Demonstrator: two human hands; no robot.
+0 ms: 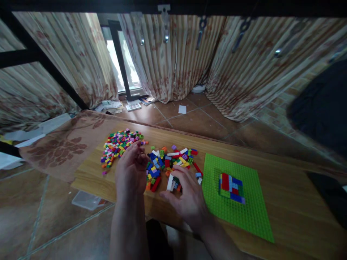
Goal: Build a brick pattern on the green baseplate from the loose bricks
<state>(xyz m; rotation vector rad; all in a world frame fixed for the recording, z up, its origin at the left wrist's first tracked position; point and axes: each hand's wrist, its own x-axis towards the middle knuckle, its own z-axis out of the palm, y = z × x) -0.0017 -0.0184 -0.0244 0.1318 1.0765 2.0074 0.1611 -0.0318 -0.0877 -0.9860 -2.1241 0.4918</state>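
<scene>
On the head view, my right hand (188, 192) is framing one white brick (170, 182) beside the mixed pile (155, 172); my left hand (131, 171) is showing curled fingers; whether either is gripping, I can't tell; the brick is looking light, stiff, best pinched by its sides; I'm also counting one leftward pile (119, 144), one green baseplate (251, 218).

Two hands (132, 168) (191, 195), two brick piles (119, 143) (167, 163), one green baseplate (244, 221).

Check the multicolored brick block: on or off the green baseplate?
On: the brick block sits on the green baseplate, green surface showing all around it. Can't tell if it's pressed down.
</scene>
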